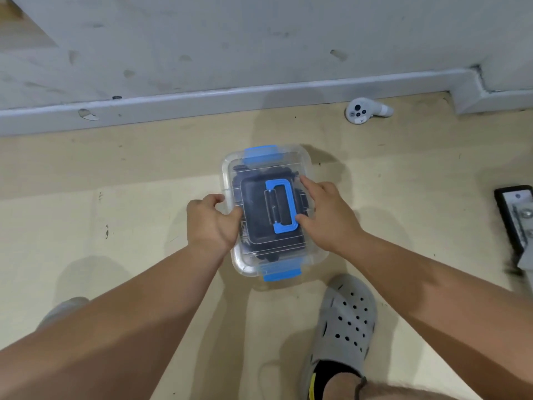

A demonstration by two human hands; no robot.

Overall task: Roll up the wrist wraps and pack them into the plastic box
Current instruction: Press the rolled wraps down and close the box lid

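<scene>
A clear plastic box (302, 164) stands on the floor with its lid on, a blue handle (281, 207) lying flat on the lid and a blue latch at each end. Dark wrist wraps (253, 194) show through the lid. My left hand (210, 223) grips the box's left edge, fingers curled over the rim. My right hand (326, 212) rests on the right side of the lid with straight fingers, next to the handle.
A white handheld controller (363, 111) lies by the grey skirting board at the back. A black-edged flat object (516, 217) sits at the right border. My foot in a grey clog (343, 321) is just in front of the box.
</scene>
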